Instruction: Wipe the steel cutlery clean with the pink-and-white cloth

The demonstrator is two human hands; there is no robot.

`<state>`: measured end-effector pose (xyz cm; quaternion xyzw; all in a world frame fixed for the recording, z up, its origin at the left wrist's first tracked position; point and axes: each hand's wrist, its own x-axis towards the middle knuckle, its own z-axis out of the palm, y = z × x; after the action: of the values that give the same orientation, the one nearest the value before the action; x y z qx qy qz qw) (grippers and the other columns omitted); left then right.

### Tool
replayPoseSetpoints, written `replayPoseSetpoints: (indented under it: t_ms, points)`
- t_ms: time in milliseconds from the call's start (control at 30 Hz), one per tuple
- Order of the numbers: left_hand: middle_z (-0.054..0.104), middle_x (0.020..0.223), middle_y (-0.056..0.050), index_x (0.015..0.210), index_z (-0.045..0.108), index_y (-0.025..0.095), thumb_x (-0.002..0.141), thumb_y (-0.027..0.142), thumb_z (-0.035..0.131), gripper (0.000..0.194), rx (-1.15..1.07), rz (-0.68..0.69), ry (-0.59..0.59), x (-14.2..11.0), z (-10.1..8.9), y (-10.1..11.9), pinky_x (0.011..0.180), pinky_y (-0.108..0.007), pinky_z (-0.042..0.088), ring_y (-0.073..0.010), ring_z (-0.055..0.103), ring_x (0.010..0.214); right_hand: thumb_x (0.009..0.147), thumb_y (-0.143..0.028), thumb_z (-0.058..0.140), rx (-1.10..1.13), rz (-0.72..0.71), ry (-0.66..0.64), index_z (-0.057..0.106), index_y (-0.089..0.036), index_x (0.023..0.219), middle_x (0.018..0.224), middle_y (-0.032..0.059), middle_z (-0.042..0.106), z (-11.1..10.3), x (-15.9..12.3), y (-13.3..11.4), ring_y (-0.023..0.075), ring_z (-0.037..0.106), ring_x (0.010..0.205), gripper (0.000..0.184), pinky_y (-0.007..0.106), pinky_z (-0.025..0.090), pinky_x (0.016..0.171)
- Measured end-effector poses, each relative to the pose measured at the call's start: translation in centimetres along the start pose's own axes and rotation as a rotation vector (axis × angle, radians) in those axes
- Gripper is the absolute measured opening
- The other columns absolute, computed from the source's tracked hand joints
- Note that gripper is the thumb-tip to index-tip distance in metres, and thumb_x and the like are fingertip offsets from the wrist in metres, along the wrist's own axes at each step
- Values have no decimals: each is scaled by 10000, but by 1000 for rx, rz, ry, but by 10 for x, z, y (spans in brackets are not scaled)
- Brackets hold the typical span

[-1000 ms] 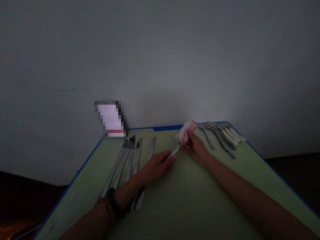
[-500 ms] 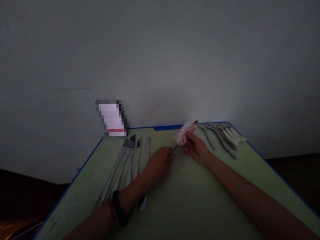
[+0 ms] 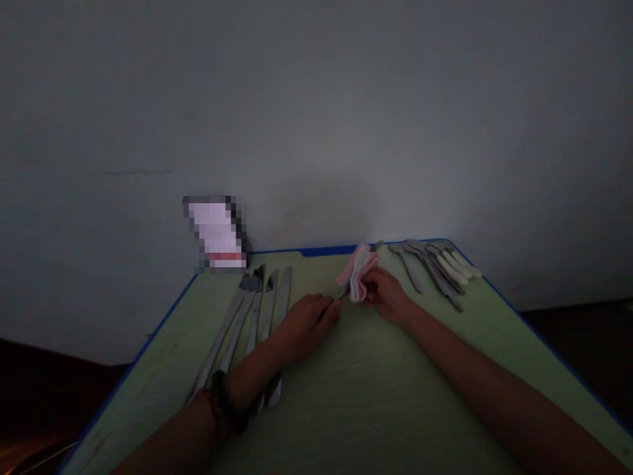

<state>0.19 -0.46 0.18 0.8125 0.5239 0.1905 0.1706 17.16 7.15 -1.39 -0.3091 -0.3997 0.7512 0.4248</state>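
My left hand [image 3: 309, 324] is closed around the handle of a slim metal table knife [image 3: 378, 245]; its far tip sticks out beyond the cloth, and the middle is covered. A folded pink and white cloth [image 3: 364, 272] is wrapped about the knife, pinched by the closed fingers of my right hand [image 3: 388, 295]. Both hands are over the middle of the table, close together. Below and left of my left forearm lie several table knives [image 3: 237, 313], side by side and partly hidden by that arm.
Several spoons or forks [image 3: 440, 280], some with white handles [image 3: 453, 265], lie at the far right of the pale green, blue-edged table [image 3: 376, 396]. A blurred-out phone-like screen [image 3: 217, 234] leans at the far left against the grey wall [image 3: 316, 119].
The cloth has slid a little down the knife toward my left hand and turned in my right fingers. Both hands keep their hold. The whole view has shifted slightly.
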Motion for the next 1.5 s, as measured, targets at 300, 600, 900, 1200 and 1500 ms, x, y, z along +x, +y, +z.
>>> replayPoseSetpoints:
  t_ms: [300, 600, 900, 1200, 1500]
  points:
    - [535, 713, -22, 764, 481, 177, 912, 340, 331, 266, 99, 13, 19, -1, 3, -1, 646, -274, 374, -161, 506, 696, 641, -241, 517, 29, -7, -67, 486, -173, 579, 442, -40, 501, 0, -2, -2, 66, 374, 343, 97, 197, 285, 338]
    - [552, 735, -30, 784, 501, 176, 904, 346, 351, 257, 140, 28, 2, 0, 5, -4, 662, -280, 377, -165, 509, 710, 689, -594, 576, -29, -26, 6, 421, -186, 610, 434, -77, 414, 3, -2, -3, 34, 286, 333, 443, 179, 191, 348]
    - [575, 791, -34, 840, 504, 181, 943, 381, 247, 341, 6, -5, 12, -1, 2, 0, 695, -286, 397, -169, 534, 752, 709, -551, 589, -96, -68, -80, 469, -177, 624, 454, -57, 452, 4, -2, 0, 52, 341, 367, 402, 195, 255, 366]
    - [594, 812, -57, 856, 544, 176, 931, 372, 287, 332, 45, -8, -7, -3, 3, -3, 736, -302, 408, -186, 537, 787, 776, -594, 475, -297, -149, -63, 504, -171, 680, 459, -42, 474, -1, 0, 12, 73, 392, 380, 434, 211, 306, 384]
    - [605, 838, -69, 893, 563, 164, 928, 362, 294, 336, 7, 3, -33, -2, 0, -2, 751, -315, 415, -188, 542, 797, 805, -627, 380, -475, -184, -14, 519, -169, 653, 440, -30, 481, 3, -5, 6, 88, 431, 389, 503, 216, 326, 402]
